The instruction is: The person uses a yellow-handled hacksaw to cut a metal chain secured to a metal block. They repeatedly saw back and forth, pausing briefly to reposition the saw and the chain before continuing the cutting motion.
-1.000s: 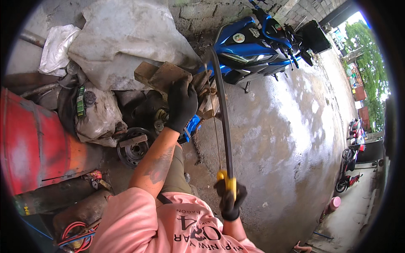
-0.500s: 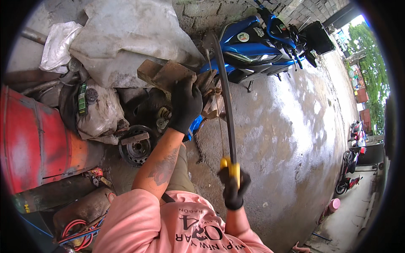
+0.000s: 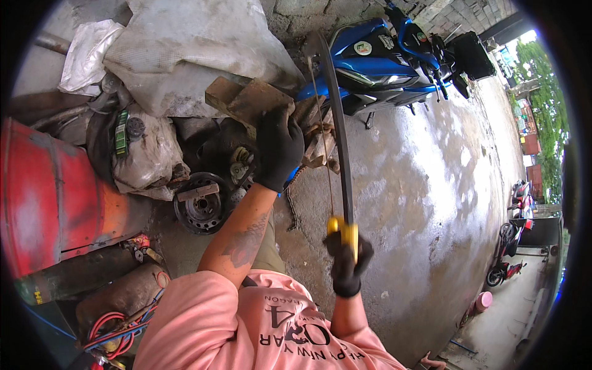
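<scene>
Both gloved hands clamped, right hand point(image 3: 347, 265) on hacksaw point(image 3: 336, 135), left hand point(image 3: 279, 148) hiding metal part point(image 3: 317, 139).

A hacksaw point(image 3: 336, 135) stands between a wood block point(image 3: 250, 102) on its left and a motorcycle point(image 3: 394, 58) behind right. A wheel hub point(image 3: 200, 209) lies left, beside a drum point(image 3: 52, 197).

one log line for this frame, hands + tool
left hand: gloved, pressing wood block | right hand: gloved, gripping hacksaw by yellow handle | blue motorbike behind
</scene>
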Motion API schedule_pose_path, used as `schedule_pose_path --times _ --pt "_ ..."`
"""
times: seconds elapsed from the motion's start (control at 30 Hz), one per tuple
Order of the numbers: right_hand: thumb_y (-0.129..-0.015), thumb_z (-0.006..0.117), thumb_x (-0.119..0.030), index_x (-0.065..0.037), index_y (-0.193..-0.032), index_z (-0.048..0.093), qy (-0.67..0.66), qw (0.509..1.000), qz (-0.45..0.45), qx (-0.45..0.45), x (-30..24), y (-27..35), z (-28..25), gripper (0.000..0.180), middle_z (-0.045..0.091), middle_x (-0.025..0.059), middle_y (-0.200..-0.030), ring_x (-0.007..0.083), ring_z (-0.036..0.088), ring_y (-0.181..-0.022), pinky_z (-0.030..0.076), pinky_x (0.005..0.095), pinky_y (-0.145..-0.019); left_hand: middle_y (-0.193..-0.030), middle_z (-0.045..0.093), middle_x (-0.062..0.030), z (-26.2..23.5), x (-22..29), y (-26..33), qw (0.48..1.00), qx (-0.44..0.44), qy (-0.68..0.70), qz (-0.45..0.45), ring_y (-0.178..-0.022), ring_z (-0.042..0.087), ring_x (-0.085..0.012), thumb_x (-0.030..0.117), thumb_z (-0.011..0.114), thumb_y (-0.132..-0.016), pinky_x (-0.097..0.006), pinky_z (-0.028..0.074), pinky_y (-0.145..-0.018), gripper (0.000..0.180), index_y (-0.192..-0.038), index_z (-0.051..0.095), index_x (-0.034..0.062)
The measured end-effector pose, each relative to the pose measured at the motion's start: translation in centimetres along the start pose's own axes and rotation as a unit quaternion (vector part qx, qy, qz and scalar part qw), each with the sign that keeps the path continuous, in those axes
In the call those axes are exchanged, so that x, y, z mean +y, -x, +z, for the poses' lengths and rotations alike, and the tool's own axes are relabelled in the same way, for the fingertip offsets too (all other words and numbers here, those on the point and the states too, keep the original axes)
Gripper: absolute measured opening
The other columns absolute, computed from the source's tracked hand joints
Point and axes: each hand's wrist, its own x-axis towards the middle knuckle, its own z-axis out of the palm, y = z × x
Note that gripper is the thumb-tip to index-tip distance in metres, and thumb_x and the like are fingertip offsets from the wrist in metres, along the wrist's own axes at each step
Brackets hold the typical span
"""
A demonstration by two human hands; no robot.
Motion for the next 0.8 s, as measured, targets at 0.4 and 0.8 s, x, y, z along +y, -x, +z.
schedule_pose_path --times 0.4,0.8 --pt "-0.101 0.057 -0.025 0.000 -0.084 0.059 -0.047 0.998 -0.038 0.009 0.4 -8.6 3.7 0.031 0.053 -0.0003 -0.069 0.0088 0.047 -0.063 0.038 0.0272 -0.056 -0.114 0.069 -0.0202 -0.1 0.5 -1.0 1.000 -0.019 0.000 -0.009 -0.109 0.064 -0.0415 0.006 0.059 -0.091 -0.054 0.045 -0.106 0.028 -0.118 0.067 0.0003" --pt "-0.101 0.058 -0.034 0.003 -0.086 0.062 0.019 1.000 -0.005 -0.015 0.3 -6.0 1.4 0.040 0.057 0.0005 -0.071 0.0085 0.049 -0.062 0.039 0.0273 -0.055 -0.115 0.071 -0.0204 0.1 0.8 -0.2 1.000 -0.023 0.013 -0.005 -0.112 0.064 -0.0411 0.004 0.056 -0.094 -0.050 0.047 -0.102 0.027 -0.118 0.068 0.0011"
